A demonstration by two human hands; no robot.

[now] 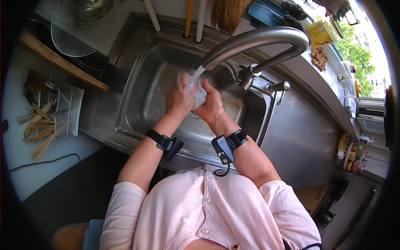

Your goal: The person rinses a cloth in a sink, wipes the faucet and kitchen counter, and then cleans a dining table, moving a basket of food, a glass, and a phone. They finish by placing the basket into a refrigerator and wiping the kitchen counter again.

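Water runs from the curved steel tap (266, 37) onto a white, wet, cloth-like thing (200, 97) held between my hands over the sink. My left hand (180, 96) is closed on its left side, its fingertips blurred by splashing water. Around the right side curl the fingers of my right hand (211, 102). Spray and fingers hide part of the white thing, so its exact kind is unclear. Below the hands lies the steel sink basin (154, 91), with its drain (193, 114) partly covered by them.
Right of the tap stands a lever handle (278, 86). A wooden board edge (62, 60) and a wire strainer (71, 39) are at the upper left. A white rack (68, 110) with chopsticks stands left of the sink. The windowsill holds nuts (319, 59) and a yellow container (321, 33).
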